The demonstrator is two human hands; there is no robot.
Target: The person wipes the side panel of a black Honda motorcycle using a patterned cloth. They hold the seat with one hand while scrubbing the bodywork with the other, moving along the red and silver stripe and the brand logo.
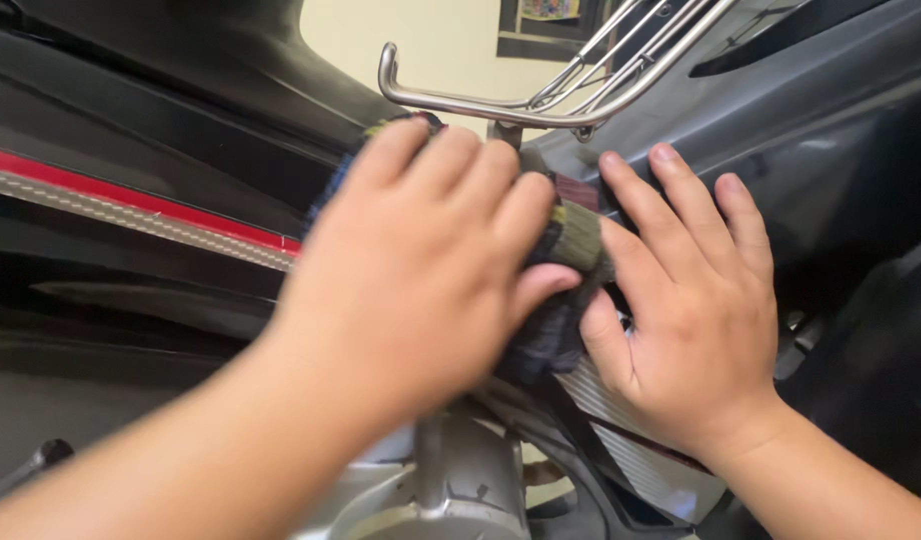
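From the head view, I see my left hand [420, 260] closed over a dark rag [570, 240], fingers curled across the top and the thumb tucked under it, pressing it against the grey scooter panel [780, 120]. My right hand [695, 300] lies open and flat, fingers spread on the same panel, its thumb touching the rag's edge. The rag sits between both hands, just below the chrome rack [540, 100]. To the left runs the seat [130, 205] with its red stripe. Judging by the glossy sheen right of my fingers, that part looks wiped already. The ribbed plate [620, 420] below my right palm and the lower metal parts seem left to do; I can't tell how dirty they are.
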